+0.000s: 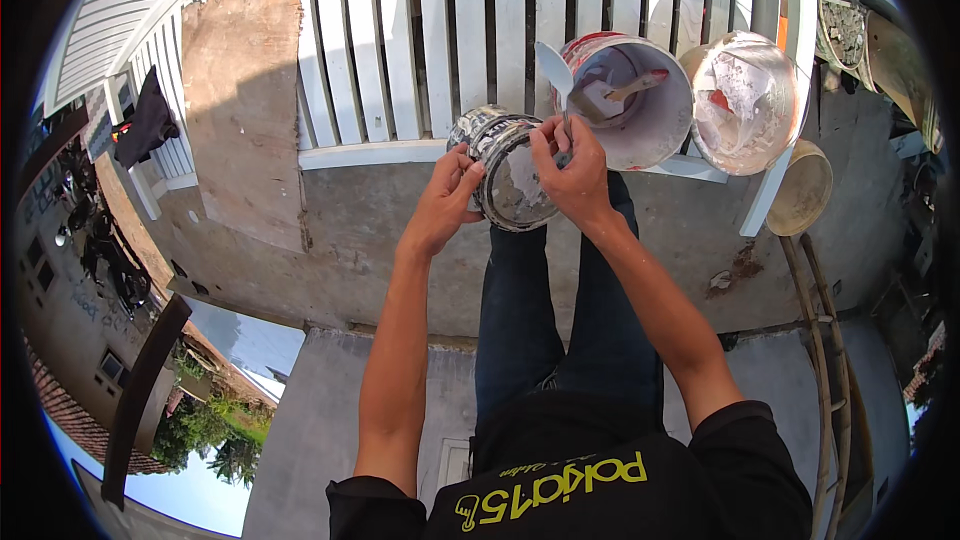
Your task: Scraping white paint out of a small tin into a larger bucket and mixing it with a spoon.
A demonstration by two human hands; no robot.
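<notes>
A paint-smeared can (488,137) is tilted in front of me, its round grey lid (522,202) turned my way. My left hand (447,198) is closed around the can's side, thumb near the rim. In my right hand (577,172) is a spoon (552,70), its bowl pointing up and away from me. The fingers are pinched on its handle, and the hand is against the lid's right edge. The handle's lower end is hidden by my fingers. Just beyond that hand stands a bucket (655,135) with a wooden-handled paintbrush (637,86) inside.
White slats (385,50) with gaps between them run under the can and buckets. A second paint-stained bucket (748,105) stands to the right, and a round tub (803,187) beside it. A worn board (240,110) lies at left. A bamboo ladder (822,340) is at far right.
</notes>
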